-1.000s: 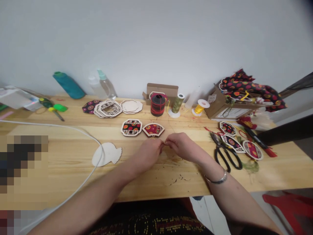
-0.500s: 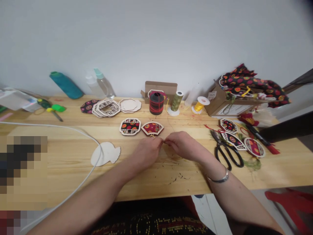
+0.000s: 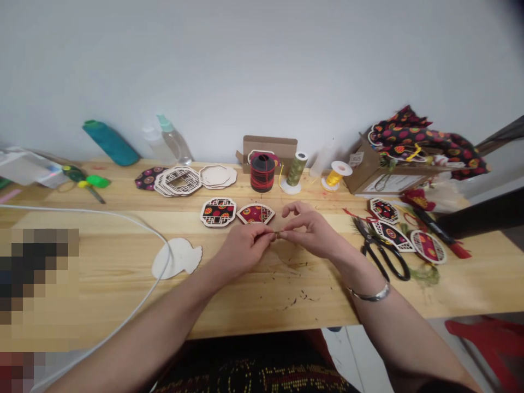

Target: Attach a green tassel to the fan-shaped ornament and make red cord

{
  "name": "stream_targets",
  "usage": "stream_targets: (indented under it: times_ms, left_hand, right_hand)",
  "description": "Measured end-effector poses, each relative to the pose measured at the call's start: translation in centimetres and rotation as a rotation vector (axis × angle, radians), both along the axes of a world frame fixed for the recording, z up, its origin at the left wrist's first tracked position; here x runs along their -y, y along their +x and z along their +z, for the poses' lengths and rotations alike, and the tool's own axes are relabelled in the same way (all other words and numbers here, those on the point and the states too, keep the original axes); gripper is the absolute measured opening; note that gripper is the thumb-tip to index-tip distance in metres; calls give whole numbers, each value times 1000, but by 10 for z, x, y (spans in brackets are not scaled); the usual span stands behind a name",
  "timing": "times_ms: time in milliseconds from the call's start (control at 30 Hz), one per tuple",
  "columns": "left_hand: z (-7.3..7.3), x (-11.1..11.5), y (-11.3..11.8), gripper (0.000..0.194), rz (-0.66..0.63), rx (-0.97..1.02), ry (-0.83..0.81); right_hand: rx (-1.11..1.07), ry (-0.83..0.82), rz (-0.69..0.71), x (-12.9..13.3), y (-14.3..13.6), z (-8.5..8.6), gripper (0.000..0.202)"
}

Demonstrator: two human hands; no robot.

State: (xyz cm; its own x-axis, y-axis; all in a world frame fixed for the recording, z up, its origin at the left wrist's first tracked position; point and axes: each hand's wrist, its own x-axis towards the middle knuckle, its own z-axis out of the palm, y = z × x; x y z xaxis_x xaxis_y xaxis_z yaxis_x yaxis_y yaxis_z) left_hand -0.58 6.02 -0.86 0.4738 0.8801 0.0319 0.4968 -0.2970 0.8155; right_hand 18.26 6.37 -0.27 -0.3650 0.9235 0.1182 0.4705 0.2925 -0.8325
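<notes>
Right fingers (image 3: 295, 207) higher, strand (image 3: 277, 233) between hands (image 3: 244, 244) (image 3: 314, 233)

Seen from the fan-shaped piece (image 3: 256, 213), bare tabletop (image 3: 245, 303) runs towards the person, open under the forearms save for dark scraps (image 3: 303, 298); a bare strip also lies to its right, as far as the black scissors (image 3: 381, 254); leftward, the octagonal piece (image 3: 218, 212) sits just beside it, and farther left and nearer the person a white cable (image 3: 141, 221) crosses a pale cutout (image 3: 176, 258); behind it, the red-and-black spool (image 3: 262, 172) and a cardboard box (image 3: 270, 143) block the way to the wall.
</notes>
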Motion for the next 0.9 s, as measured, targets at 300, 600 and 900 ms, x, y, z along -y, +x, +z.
stream_targets:
  times_ms: [300, 600, 900]
  left_hand:
    - [-5, -4, -1, 16, 69, 595, -600]
    - [-3, -1, 0, 16, -140, 1006, -1015]
    - [-3, 3, 2, 13, -189, 1096, -1144]
  right_hand:
    - [-636, -467, 46, 3, -7, -1, 5]
    - [-802, -579, 133, 8, -14, -1, 9]
    - [-843, -654, 176, 10, -15, 0, 13]
